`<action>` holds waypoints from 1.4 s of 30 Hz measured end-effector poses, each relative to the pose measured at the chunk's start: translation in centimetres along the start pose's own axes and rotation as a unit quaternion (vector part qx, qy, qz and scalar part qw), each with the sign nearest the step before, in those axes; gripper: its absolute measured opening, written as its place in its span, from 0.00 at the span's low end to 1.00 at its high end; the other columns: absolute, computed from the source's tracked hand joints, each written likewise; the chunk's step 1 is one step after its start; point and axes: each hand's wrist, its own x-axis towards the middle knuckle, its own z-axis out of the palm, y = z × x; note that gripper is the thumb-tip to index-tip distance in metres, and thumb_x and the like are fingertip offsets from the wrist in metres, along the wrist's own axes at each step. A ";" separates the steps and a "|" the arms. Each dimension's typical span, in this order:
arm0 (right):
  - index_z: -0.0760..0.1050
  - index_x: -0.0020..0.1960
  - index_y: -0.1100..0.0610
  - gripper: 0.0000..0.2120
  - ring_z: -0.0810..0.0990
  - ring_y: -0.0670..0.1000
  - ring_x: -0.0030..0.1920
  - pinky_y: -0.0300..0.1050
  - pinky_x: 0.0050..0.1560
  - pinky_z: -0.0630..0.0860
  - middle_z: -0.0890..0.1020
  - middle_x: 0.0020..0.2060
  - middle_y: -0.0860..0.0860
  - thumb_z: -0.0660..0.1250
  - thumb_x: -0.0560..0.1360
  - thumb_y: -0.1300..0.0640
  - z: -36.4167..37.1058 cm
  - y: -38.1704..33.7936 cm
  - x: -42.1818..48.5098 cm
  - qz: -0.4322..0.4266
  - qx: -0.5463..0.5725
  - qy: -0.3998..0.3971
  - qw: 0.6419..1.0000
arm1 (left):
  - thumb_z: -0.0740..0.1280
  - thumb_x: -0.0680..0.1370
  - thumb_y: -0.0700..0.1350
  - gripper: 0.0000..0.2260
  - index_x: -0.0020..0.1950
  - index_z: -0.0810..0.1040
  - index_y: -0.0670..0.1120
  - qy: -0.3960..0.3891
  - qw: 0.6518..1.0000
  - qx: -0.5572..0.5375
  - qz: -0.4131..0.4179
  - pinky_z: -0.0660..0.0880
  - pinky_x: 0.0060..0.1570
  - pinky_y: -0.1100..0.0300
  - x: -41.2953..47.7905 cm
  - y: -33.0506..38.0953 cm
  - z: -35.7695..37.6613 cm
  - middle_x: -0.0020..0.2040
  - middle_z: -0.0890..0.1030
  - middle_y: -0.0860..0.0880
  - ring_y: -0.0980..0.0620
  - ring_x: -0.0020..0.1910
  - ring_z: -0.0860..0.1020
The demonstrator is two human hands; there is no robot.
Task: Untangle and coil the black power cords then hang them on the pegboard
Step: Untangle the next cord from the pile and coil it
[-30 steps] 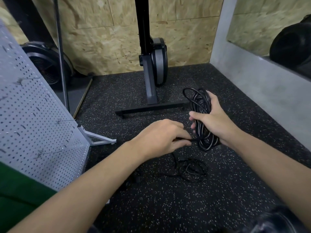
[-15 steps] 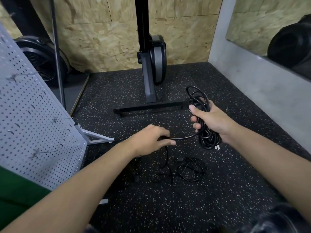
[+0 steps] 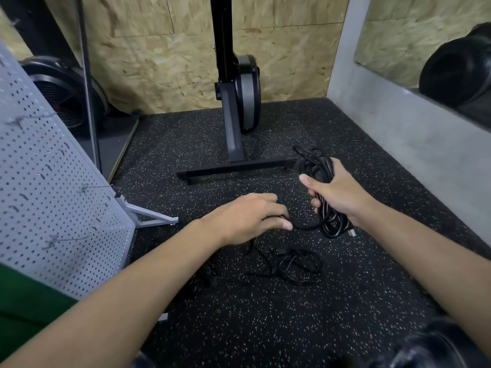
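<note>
**Q:** What are the hands doing?

**A:** The right hand [image 3: 337, 192] is wrapped around a coiled cord [image 3: 330, 225], a thick bundle of black loops. The loops stick out above the fist and hang below it. The left hand [image 3: 247, 219], just to its left and slightly lower, pinches the free end [image 3: 305, 227] of that same cord between thumb and curled fingers. This short length sags between the two hands.

**Q:** So is one cord nearly done?

**A:** It looks that way. Most of it is gathered in the right hand, with only that short tail left to wind on or tuck in.

**Q:** Are there other cords?

**A:** Yes. A loose cord [image 3: 300, 266] lies on the speckled floor [image 3: 265, 328] beneath the hands, nearer the person. It is a thin black tangle. I cannot tell whether it is one cord or several.

**Q:** And the pegboard?

**A:** The pegboard [image 3: 47, 181] stands well to the left of the left hand, tilted, with wire hooks [image 3: 87, 187] sticking out. No cord hangs on the hooks that show.

**Q:** What is left, then?

**A:** My reading is that the task is less than half done. The held coil needs finishing and hanging, and the tangle on the floor needs untangling, coiling and hanging too.
</note>
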 end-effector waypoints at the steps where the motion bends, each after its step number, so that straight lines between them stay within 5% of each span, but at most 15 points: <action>1: 0.64 0.73 0.43 0.28 0.78 0.48 0.31 0.47 0.39 0.83 0.80 0.38 0.52 0.74 0.79 0.51 0.1 -0.1 -0.2 -0.013 -0.040 -0.012 0.999 | 0.64 0.81 0.63 0.18 0.63 0.81 0.52 0.011 1.000 0.008 0.005 0.74 0.53 0.56 0.0 0.1 0.1 0.49 0.73 0.57 0.58 0.48 0.73; 6: 0.63 0.72 0.39 0.22 0.77 0.50 0.30 0.46 0.35 0.80 0.80 0.36 0.52 0.68 0.82 0.46 1.1 -0.5 -0.9 -0.042 -0.150 -0.076 0.985 | 0.80 0.71 0.59 0.23 0.50 0.70 0.51 0.147 0.986 -0.076 0.012 0.72 0.41 0.60 -0.1 0.6 0.5 0.43 0.75 0.57 0.57 0.41 0.72; 9: 0.66 0.68 0.40 0.18 0.76 0.51 0.29 0.47 0.33 0.78 0.80 0.36 0.53 0.66 0.82 0.39 1.8 -0.5 -1.0 -0.017 -0.153 -0.123 0.980 | 0.83 0.67 0.59 0.27 0.50 0.70 0.49 0.208 0.973 -0.096 0.030 0.70 0.43 0.63 -0.2 0.8 0.7 0.46 0.73 0.58 0.57 0.43 0.71; 15: 0.67 0.68 0.42 0.31 0.77 0.50 0.31 0.49 0.35 0.78 0.81 0.37 0.53 0.69 0.73 0.28 1.8 -0.8 -1.1 0.014 -0.104 -0.160 0.981 | 0.86 0.62 0.58 0.39 0.66 0.70 0.53 0.243 0.960 -0.134 0.021 0.69 0.49 0.70 -0.3 0.9 0.2 0.52 0.73 0.58 0.60 0.49 0.73; 17: 0.65 0.71 0.42 0.36 0.83 0.50 0.38 0.49 0.44 0.82 0.85 0.44 0.49 0.69 0.71 0.25 1.7 -0.8 -1.4 0.010 -0.138 -0.184 0.973 | 0.86 0.62 0.58 0.41 0.69 0.71 0.53 0.241 0.958 -0.151 0.016 0.70 0.47 0.70 -0.2 0.9 0.1 0.50 0.75 0.57 0.60 0.46 0.75; 19: 0.63 0.75 0.42 0.41 0.86 0.45 0.49 0.48 0.53 0.82 0.84 0.54 0.45 0.68 0.70 0.25 1.8 -0.6 -1.5 -0.007 -0.164 -0.202 0.966 | 0.86 0.62 0.57 0.37 0.66 0.75 0.51 0.244 0.956 -0.160 0.016 0.71 0.45 0.69 -0.1 1.1 0.1 0.48 0.76 0.55 0.60 0.42 0.75; 22: 0.56 0.80 0.40 0.49 0.81 0.41 0.42 0.47 0.48 0.77 0.81 0.45 0.41 0.71 0.67 0.23 1.9 -0.6 -1.7 0.003 -0.127 -0.248 0.961 | 0.86 0.64 0.54 0.29 0.60 0.79 0.50 0.247 0.951 -0.184 0.000 0.72 0.41 0.66 0.0 1.0 -0.3 0.47 0.79 0.51 0.58 0.39 0.75; 25: 0.51 0.80 0.34 0.54 0.81 0.53 0.41 0.51 0.45 0.80 0.83 0.43 0.51 0.77 0.63 0.27 1.6 -0.7 -1.7 0.026 -0.106 -0.298 0.948 | 0.84 0.68 0.50 0.19 0.55 0.83 0.49 0.239 0.950 -0.199 -0.009 0.78 0.41 0.54 0.1 0.7 -0.7 0.45 0.81 0.51 0.51 0.39 0.78; 29: 0.46 0.81 0.37 0.56 0.84 0.54 0.43 0.53 0.51 0.83 0.85 0.46 0.55 0.83 0.69 0.47 2.1 -1.1 -2.5 0.052 -0.153 -0.351 0.922 | 0.86 0.65 0.54 0.16 0.46 0.87 0.50 0.233 0.952 -0.194 -0.033 0.76 0.40 0.62 0.0 0.4 -0.7 0.39 0.84 0.53 0.59 0.37 0.79; 31: 0.43 0.82 0.36 0.57 0.87 0.55 0.46 0.55 0.56 0.83 0.86 0.56 0.58 0.82 0.70 0.49 2.4 -1.0 -2.6 0.053 -0.207 -0.350 0.912 | 0.86 0.64 0.55 0.15 0.43 0.87 0.49 0.226 0.956 -0.183 -0.045 0.75 0.40 0.64 0.0 0.3 -0.5 0.38 0.84 0.53 0.59 0.37 0.79; 33: 0.44 0.81 0.33 0.54 0.88 0.55 0.49 0.59 0.63 0.81 0.84 0.61 0.59 0.79 0.71 0.52 2.7 -0.7 -2.3 0.053 -0.241 -0.340 0.907 | 0.85 0.65 0.55 0.14 0.42 0.88 0.48 0.230 0.957 -0.168 -0.047 0.76 0.40 0.63 0.2 0.3 -0.3 0.38 0.85 0.54 0.60 0.38 0.80; 36: 0.48 0.75 0.32 0.46 0.88 0.57 0.52 0.63 0.62 0.81 0.88 0.50 0.56 0.71 0.76 0.65 3.1 -0.2 -2.1 0.091 -0.204 -0.324 0.919 | 0.82 0.71 0.51 0.09 0.44 0.88 0.47 0.231 0.965 -0.122 -0.026 0.77 0.46 0.58 0.5 0.2 0.0 0.41 0.84 0.54 0.58 0.42 0.81; 39: 0.62 0.74 0.47 0.32 0.87 0.54 0.49 0.56 0.56 0.84 0.87 0.47 0.54 0.67 0.77 0.71 3.1 -0.7 -2.3 0.098 -0.190 -0.318 0.924 | 0.77 0.77 0.47 0.04 0.49 0.89 0.48 0.226 0.970 -0.084 0.008 0.77 0.51 0.55 0.6 0.2 0.2 0.45 0.82 0.52 0.55 0.46 0.79; 42: 0.71 0.66 0.58 0.14 0.85 0.53 0.43 0.54 0.49 0.84 0.85 0.45 0.54 0.65 0.82 0.66 3.1 -1.1 -2.5 0.103 -0.160 -0.313 0.931 | 0.75 0.79 0.47 0.07 0.57 0.87 0.50 0.230 0.971 -0.062 0.025 0.75 0.52 0.65 0.4 0.0 0.2 0.51 0.76 0.53 0.58 0.47 0.77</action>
